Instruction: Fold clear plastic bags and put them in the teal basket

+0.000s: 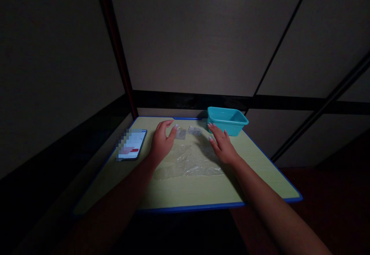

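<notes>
Dark walls stand around a pale surface with a blue edge. A thin, clear plastic sheet lies flat between the two arms, its long side running left to right. Two small packets, the left packet and the right packet, lie just past it. The left hand is nearer, its thumb just beside the left packet, fingers curved and wide. The right hand has spread fingers, near a blue-green tub. Both look empty, but it's too dim to tell whether they touch the plastic.
</notes>
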Action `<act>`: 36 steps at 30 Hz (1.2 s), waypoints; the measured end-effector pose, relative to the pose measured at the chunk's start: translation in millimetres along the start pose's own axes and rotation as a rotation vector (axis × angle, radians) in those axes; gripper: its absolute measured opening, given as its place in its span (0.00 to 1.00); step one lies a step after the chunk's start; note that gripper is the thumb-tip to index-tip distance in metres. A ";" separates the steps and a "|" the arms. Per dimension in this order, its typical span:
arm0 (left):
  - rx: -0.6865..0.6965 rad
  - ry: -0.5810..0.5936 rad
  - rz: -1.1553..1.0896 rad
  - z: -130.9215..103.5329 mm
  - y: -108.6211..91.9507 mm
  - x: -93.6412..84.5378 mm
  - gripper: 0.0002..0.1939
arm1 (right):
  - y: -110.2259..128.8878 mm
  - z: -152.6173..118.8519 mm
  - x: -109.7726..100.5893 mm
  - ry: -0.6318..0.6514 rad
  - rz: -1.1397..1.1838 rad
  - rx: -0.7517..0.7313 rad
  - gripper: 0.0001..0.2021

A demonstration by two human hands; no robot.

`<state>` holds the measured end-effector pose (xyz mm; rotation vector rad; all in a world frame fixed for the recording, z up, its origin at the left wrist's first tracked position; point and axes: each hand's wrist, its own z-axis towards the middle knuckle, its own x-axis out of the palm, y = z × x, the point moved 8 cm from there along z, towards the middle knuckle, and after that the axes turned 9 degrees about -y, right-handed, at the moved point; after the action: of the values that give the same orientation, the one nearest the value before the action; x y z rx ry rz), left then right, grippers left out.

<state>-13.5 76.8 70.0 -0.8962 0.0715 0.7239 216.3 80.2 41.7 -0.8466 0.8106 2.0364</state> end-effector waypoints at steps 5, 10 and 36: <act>-0.378 -0.100 -0.425 5.2 26.7 -3.3 0.11 | -10.5 3.7 -16.4 -0.195 0.181 0.005 0.26; -0.730 0.030 -0.825 -7.0 33.7 16.2 0.11 | -19.9 4.6 -12.6 -0.220 0.425 0.116 0.27; -0.841 0.295 -1.562 -4.4 9.1 18.6 0.22 | -66.1 -0.2 -15.1 -0.179 1.232 0.653 0.16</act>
<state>-3.8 87.4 54.5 -1.4803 -0.6612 -0.9269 278.4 106.9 36.6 0.3478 2.0524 2.4397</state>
